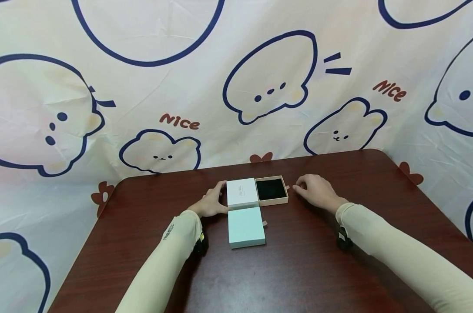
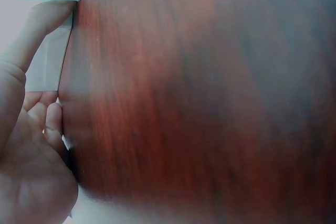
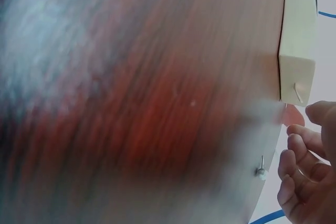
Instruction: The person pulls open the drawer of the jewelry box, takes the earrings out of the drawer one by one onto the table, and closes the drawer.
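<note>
A white box sleeve with small lettering lies on the table, and a beige drawer with a black insert extends from its right side. My left hand holds the sleeve's left end, thumb at the near corner, fingers at the far one. A closed mint-green box lies just in front of the sleeve. My right hand is right of the drawer, apart from it, fingers loosely curled with nothing visible in them. Beside those fingers, in the right wrist view, is a small pin with a pearl-like bead.
Short ribbon tabs stick out from the drawer's right end and the green box. The dark wooden table reaches back to a printed cloth backdrop, which also hangs along both sides.
</note>
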The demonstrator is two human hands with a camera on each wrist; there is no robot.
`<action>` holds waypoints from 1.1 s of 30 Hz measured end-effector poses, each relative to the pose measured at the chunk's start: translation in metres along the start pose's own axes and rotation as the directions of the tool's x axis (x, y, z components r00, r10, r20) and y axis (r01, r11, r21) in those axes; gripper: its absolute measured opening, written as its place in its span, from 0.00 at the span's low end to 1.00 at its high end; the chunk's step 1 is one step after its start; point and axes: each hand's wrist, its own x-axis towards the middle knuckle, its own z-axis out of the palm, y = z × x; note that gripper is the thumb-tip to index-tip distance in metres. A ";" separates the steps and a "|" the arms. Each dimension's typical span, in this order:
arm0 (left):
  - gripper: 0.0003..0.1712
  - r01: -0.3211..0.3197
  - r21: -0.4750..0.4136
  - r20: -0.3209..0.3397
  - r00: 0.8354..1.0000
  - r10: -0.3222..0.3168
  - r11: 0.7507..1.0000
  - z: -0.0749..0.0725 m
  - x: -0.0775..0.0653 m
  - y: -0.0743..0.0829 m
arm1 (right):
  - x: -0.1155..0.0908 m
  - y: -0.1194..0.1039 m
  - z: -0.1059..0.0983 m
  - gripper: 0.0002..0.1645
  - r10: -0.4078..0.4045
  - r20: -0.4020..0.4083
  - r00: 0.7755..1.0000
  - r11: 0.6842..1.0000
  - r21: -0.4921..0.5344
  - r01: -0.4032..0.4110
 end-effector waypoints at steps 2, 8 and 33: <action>0.57 0.003 0.000 0.004 1.000 -0.003 1.000 0.000 0.000 0.000 | 0.000 -0.001 0.001 0.14 0.004 -0.001 1.000 1.000 0.001 -0.004; 0.58 0.007 0.003 0.007 1.000 -0.007 1.000 0.000 0.000 0.000 | 0.000 -0.004 0.003 0.14 0.004 -0.011 1.000 1.000 0.009 -0.003; 0.57 0.003 0.001 -0.003 1.000 -0.003 1.000 0.001 0.000 0.000 | 0.005 -0.014 0.016 0.16 0.005 -0.035 0.999 0.999 0.051 -0.003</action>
